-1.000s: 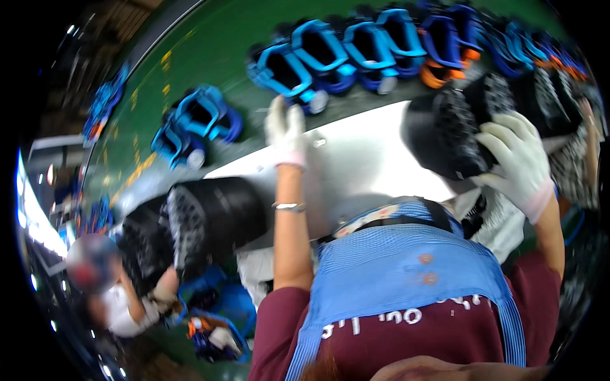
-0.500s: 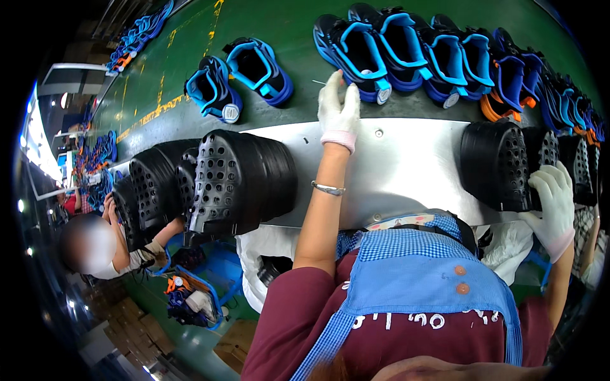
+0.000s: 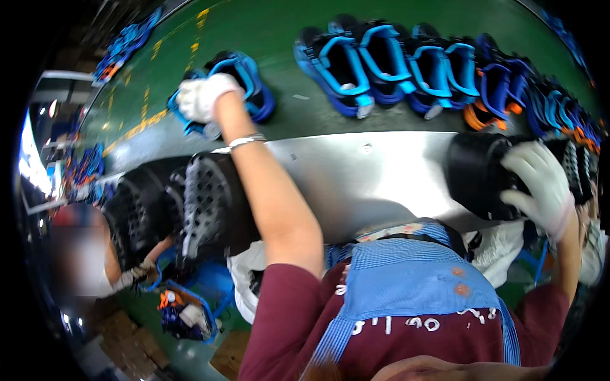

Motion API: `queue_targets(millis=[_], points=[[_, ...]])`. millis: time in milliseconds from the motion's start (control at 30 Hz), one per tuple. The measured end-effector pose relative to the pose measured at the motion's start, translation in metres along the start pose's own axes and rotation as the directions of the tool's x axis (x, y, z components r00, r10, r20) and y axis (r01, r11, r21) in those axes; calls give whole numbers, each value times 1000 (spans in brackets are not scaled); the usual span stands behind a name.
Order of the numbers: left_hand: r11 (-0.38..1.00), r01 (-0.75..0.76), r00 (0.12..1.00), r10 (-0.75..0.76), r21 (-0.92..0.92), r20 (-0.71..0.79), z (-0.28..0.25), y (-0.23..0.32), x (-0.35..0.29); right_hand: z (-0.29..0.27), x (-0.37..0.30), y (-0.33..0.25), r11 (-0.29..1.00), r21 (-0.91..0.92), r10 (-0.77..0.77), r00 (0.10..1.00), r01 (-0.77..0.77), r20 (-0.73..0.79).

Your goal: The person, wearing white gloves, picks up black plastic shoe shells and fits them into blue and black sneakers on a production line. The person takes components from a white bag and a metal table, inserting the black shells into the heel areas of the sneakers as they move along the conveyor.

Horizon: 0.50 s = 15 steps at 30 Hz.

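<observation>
My left hand [image 3: 204,98], in a white glove, is closed over the left sneaker [image 3: 211,131] of a black and blue pair; the glove hides most of that shoe, and motion blurs the fingers. The other sneaker [image 3: 257,95] of the pair stands beside it. My right hand [image 3: 537,184], also gloved, curls its fingers and thumb round the right side of a black block [image 3: 473,178] on the silver metal surface [image 3: 375,181]. The hand covers much of the block's right face.
Several black and blue sneakers [image 3: 381,63] line the green surface ahead, with orange-trimmed ones [image 3: 495,89] farther right. Black perforated blocks [image 3: 206,206] stand at the left. A person [image 3: 82,251] sits at the left, near a blue crate [image 3: 190,317] of shoe parts.
My left hand has swung left from beside the right-hand row of sneakers to the left pair. My right hand now reaches farther over the black block. The whole view has shifted slightly.
</observation>
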State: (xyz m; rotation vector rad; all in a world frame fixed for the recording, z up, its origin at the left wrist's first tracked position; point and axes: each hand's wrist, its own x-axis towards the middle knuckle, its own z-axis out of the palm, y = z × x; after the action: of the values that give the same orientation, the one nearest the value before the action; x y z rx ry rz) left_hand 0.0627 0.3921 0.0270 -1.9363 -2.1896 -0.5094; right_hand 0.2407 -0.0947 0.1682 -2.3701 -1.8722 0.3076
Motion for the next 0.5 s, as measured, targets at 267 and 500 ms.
queue_targets(millis=[267, 500], points=[[977, 74, 967, -119, 198, 226, 8, 38, -13, 44, 149, 15, 931, -56, -361, 932, 360, -20], [947, 242, 896, -302, 213, 325, 35, 12, 20, 134, 257, -20, 912, -69, -388, 906, 404, 166]])
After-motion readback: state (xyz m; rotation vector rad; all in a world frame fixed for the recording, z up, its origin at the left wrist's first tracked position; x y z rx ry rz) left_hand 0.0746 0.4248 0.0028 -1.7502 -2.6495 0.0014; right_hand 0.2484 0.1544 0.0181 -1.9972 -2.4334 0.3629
